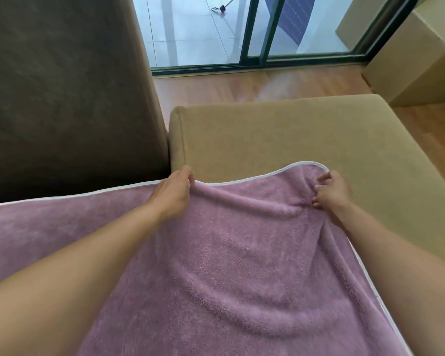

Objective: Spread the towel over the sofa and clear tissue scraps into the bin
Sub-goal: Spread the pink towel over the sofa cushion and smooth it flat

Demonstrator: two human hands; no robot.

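Note:
A mauve towel (231, 265) with a white hem lies over the tan sofa seat (280, 134), wrinkled between my hands. My left hand (174, 192) pinches the towel's far hem near the brown backrest. My right hand (333, 194) grips a bunched fold of the towel close to its rounded far corner. Beyond that corner the seat cushion is bare. No tissue scraps or bin show in this view.
The dark brown sofa backrest (67, 86) rises on the left. Wooden floor (254, 86) lies past the seat, then a sliding glass door (257, 32). Cardboard boxes (409, 55) stand at the far right.

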